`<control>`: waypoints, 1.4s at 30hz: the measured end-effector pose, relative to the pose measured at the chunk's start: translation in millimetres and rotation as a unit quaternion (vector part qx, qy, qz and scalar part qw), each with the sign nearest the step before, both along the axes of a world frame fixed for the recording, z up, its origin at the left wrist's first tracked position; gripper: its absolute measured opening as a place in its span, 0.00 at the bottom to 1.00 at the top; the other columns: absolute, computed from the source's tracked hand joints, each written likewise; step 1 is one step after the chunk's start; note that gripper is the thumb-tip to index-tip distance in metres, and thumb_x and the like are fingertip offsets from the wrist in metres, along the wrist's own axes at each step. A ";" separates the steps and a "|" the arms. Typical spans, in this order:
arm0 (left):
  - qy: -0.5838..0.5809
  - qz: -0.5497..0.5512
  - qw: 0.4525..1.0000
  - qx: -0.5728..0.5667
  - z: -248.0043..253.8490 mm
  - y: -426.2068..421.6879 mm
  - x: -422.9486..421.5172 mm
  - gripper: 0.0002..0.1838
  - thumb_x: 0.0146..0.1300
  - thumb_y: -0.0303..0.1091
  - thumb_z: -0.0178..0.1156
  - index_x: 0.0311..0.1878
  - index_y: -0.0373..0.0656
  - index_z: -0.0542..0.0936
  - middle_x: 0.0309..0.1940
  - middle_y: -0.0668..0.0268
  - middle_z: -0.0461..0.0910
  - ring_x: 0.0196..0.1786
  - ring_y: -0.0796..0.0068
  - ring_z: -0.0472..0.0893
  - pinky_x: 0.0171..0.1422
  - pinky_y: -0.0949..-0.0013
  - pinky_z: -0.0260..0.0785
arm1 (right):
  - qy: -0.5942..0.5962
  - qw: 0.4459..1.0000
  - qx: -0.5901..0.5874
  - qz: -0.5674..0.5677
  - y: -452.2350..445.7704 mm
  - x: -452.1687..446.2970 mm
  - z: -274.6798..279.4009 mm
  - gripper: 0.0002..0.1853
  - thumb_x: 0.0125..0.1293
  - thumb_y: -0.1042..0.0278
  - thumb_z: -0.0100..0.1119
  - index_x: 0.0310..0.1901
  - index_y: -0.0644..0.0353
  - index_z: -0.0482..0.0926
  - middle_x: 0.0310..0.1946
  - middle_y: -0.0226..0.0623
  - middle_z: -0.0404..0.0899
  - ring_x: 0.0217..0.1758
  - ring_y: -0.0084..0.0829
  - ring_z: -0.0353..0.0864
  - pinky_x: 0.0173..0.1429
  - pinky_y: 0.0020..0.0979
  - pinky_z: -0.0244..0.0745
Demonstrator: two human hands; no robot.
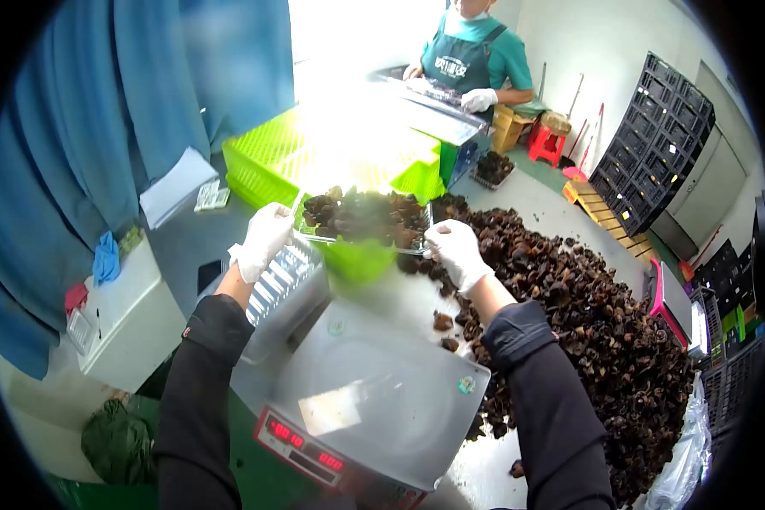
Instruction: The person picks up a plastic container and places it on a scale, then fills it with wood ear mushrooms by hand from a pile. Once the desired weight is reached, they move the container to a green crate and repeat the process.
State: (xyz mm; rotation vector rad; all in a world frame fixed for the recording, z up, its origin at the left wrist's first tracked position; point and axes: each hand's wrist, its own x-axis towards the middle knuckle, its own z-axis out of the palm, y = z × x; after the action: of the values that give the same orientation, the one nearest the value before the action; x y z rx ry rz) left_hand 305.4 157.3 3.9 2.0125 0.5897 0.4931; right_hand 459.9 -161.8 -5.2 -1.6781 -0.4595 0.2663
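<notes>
My left hand point(268, 240), in a white glove, grips the left edge of a clear plastic tray point(410, 249). My right hand point(457, 253), gloved too, pinches the tray's right edge. Dark brown wood ear mushrooms point(361, 216) fill the tray, which is held up beyond a digital scale point(382, 374). Red digits glow on the scale's front panel, and no tray rests on its metal plate. Below my left hand is a stack of clear plastic trays point(287, 293). A large heap of loose wood ear mushrooms point(578, 323) spreads to the right of my right hand.
Bright green plastic baskets point(263, 161) stand behind the tray. Across the table, a co-worker point(476, 59) in an apron and gloves handles a package. Another filled tray point(492, 170) sits near them. Black crates point(653, 140) are stacked at right; a pink-edged scale point(670, 302) stands beyond the heap.
</notes>
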 end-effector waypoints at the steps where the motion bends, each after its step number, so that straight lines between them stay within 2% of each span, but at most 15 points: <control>1: 0.007 0.001 1.000 0.002 0.1 11.2 14.1 0.09 0.71 0.29 0.59 0.48 0.34 0.79 0.32 0.65 0.81 0.29 0.77 0.80 0.35 0.73 0.74 | -0.046 0.998 -0.032 0.008 10.2 24.6 -17.5 0.07 0.63 0.68 0.62 0.31 0.62 0.84 0.25 0.37 0.83 0.28 0.30 0.85 0.35 0.31 0.79; 2: 0.000 -0.006 0.999 -0.049 13.7 5.1 18.1 0.15 0.72 0.29 0.57 0.58 0.32 0.78 0.37 0.61 0.82 0.34 0.76 0.81 0.39 0.73 0.75 | -0.272 0.953 -0.130 0.015 27.2 58.8 -50.7 0.07 0.63 0.68 0.63 0.31 0.62 0.85 0.25 0.38 0.83 0.29 0.30 0.85 0.37 0.31 0.80; 5: -0.123 -0.037 0.975 -0.180 2.6 20.1 42.6 0.22 0.72 0.31 0.57 0.66 0.32 0.74 0.42 0.59 0.82 0.41 0.75 0.82 0.45 0.73 0.76 | -0.561 0.805 -0.183 0.057 37.9 61.8 -28.0 0.08 0.66 0.69 0.62 0.31 0.61 0.84 0.25 0.36 0.83 0.32 0.29 0.85 0.41 0.31 0.80; 8: -0.130 0.033 0.991 -0.002 -10.7 15.1 59.6 0.30 0.70 0.37 0.62 0.72 0.34 0.69 0.51 0.51 0.83 0.52 0.64 0.83 0.55 0.66 0.77 | -0.326 0.925 0.083 0.178 62.0 59.4 -25.7 0.06 0.72 0.75 0.56 0.46 0.64 0.80 0.42 0.35 0.83 0.46 0.29 0.85 0.53 0.31 0.81; 10: -0.091 0.059 0.993 0.053 -11.2 0.7 55.1 0.33 0.68 0.41 0.65 0.72 0.36 0.69 0.56 0.47 0.83 0.57 0.56 0.83 0.62 0.61 0.75 | 0.171 0.942 0.243 0.155 68.3 10.6 20.6 0.09 0.71 0.78 0.54 0.50 0.66 0.79 0.51 0.39 0.84 0.53 0.35 0.84 0.58 0.34 0.80; 11: -0.076 0.052 0.993 0.075 -5.0 -15.6 40.6 0.33 0.68 0.42 0.65 0.72 0.39 0.70 0.55 0.47 0.83 0.57 0.56 0.84 0.62 0.61 0.74 | -0.086 0.964 0.180 0.173 62.6 12.7 13.0 0.11 0.71 0.78 0.55 0.52 0.67 0.80 0.52 0.41 0.83 0.55 0.35 0.83 0.60 0.34 0.79; 13: -0.090 0.021 0.991 0.099 -7.4 -39.1 7.1 0.28 0.68 0.38 0.64 0.68 0.38 0.74 0.53 0.48 0.84 0.55 0.57 0.84 0.61 0.62 0.75 | -0.561 0.810 0.015 0.169 40.9 21.8 -11.3 0.14 0.71 0.77 0.55 0.56 0.68 0.80 0.55 0.43 0.83 0.58 0.36 0.82 0.62 0.34 0.77; 14: -0.052 0.006 0.991 0.122 5.8 -58.7 -20.4 0.26 0.67 0.36 0.64 0.65 0.36 0.76 0.52 0.48 0.84 0.54 0.55 0.84 0.62 0.63 0.74 | -0.492 0.845 -0.043 0.206 19.0 3.3 3.0 0.17 0.72 0.72 0.56 0.59 0.65 0.80 0.56 0.43 0.83 0.60 0.33 0.81 0.62 0.33 0.75; 16: -0.031 -0.047 0.961 0.272 -16.0 -60.7 -76.4 0.26 0.65 0.39 0.65 0.62 0.34 0.77 0.57 0.44 0.80 0.61 0.46 0.78 0.67 0.55 0.70 | -0.040 0.971 0.023 0.237 -25.3 -48.1 28.5 0.19 0.71 0.68 0.58 0.60 0.64 0.81 0.59 0.41 0.82 0.61 0.33 0.80 0.65 0.32 0.74; 17: 0.024 0.005 0.915 0.402 -49.5 -54.3 -103.2 0.24 0.64 0.40 0.65 0.58 0.34 0.78 0.55 0.44 0.78 0.61 0.42 0.76 0.66 0.49 0.68 | -0.019 0.979 -0.039 0.199 -49.7 -65.4 31.1 0.20 0.72 0.63 0.59 0.60 0.64 0.82 0.58 0.40 0.82 0.59 0.28 0.80 0.65 0.29 0.73; 19: 0.076 -0.032 0.928 0.364 -32.9 -73.2 -146.1 0.16 0.61 0.33 0.67 0.50 0.37 0.79 0.44 0.49 0.78 0.51 0.45 0.77 0.58 0.51 0.71 | 0.181 0.968 -0.057 0.163 -99.6 -97.0 29.7 0.19 0.71 0.62 0.62 0.58 0.65 0.83 0.54 0.34 0.84 0.56 0.25 0.82 0.64 0.28 0.75; 28: 0.066 -0.002 0.997 0.045 -34.6 -42.4 -153.4 0.06 0.57 0.26 0.69 0.29 0.33 0.85 0.24 0.64 0.83 0.31 0.79 0.81 0.40 0.72 0.73 | 0.248 0.956 0.129 -0.083 -290.8 -242.9 -7.1 0.16 0.76 0.70 0.56 0.60 0.70 0.79 0.54 0.44 0.84 0.56 0.37 0.85 0.63 0.33 0.79; 33: 0.054 -0.008 0.996 -0.071 -34.2 -27.7 -152.1 0.03 0.58 0.23 0.63 0.29 0.38 0.83 0.22 0.71 0.77 0.27 0.80 0.73 0.33 0.73 0.63 | 0.240 0.927 0.150 -0.248 -381.3 -322.6 -31.4 0.16 0.74 0.70 0.56 0.57 0.70 0.78 0.47 0.43 0.86 0.53 0.35 0.86 0.57 0.33 0.80; 39: -0.070 0.035 0.965 0.251 -44.5 -21.5 -147.9 0.08 0.69 0.25 0.60 0.32 0.36 0.76 0.25 0.66 0.72 0.31 0.74 0.70 0.40 0.67 0.67 | 0.209 0.883 0.067 -0.414 -437.1 -409.4 -31.5 0.13 0.75 0.70 0.55 0.55 0.66 0.81 0.46 0.36 0.86 0.47 0.24 0.84 0.52 0.24 0.75; 42: -0.085 -0.039 0.931 0.353 -10.1 -111.9 -174.8 0.04 0.72 0.23 0.58 0.38 0.35 0.75 0.32 0.59 0.73 0.36 0.63 0.72 0.46 0.64 0.68 | 0.151 0.866 0.026 -0.476 -465.6 -444.6 -60.8 0.12 0.75 0.73 0.55 0.54 0.66 0.82 0.46 0.34 0.86 0.47 0.23 0.84 0.53 0.24 0.75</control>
State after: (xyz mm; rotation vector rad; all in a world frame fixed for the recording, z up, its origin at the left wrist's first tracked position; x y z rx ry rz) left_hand 130.7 45.4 -6.1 2.6168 0.2276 0.9159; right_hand 15.3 -627.4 -65.9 -1.5807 0.6090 -0.2180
